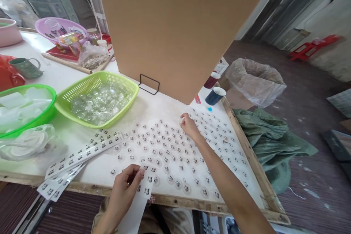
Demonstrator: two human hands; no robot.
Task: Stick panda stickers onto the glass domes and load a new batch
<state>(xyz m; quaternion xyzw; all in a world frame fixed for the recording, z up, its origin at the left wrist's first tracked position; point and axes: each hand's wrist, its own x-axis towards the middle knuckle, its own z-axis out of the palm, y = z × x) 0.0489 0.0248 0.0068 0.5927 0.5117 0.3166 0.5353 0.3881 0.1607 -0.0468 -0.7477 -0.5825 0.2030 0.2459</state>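
My left hand (126, 189) pinches a white sticker sheet (146, 187) printed with small black-and-white panda faces, at the table's front edge. The lower part of the sheet hangs below the edge. Farther in, my right hand (189, 125) hovers at or just above the tabletop with fingertips pinched together; what is between them is too small to make out. Around and under that arm, many clear round pieces (181, 168) lie spread over the white table, each with a panda sticker on it. More sticker strips (82, 154) lie to the left, partly over the edge.
A yellow-green basket (124, 115) holds clear glassy pieces. Beside it stand a green bowl (52, 108) and bagged white rolls (30, 142). A tall cardboard sheet (175, 36) stands at the back, with a dark blue mug (215, 97) to its right. Wooden edging (252, 164) borders the table.
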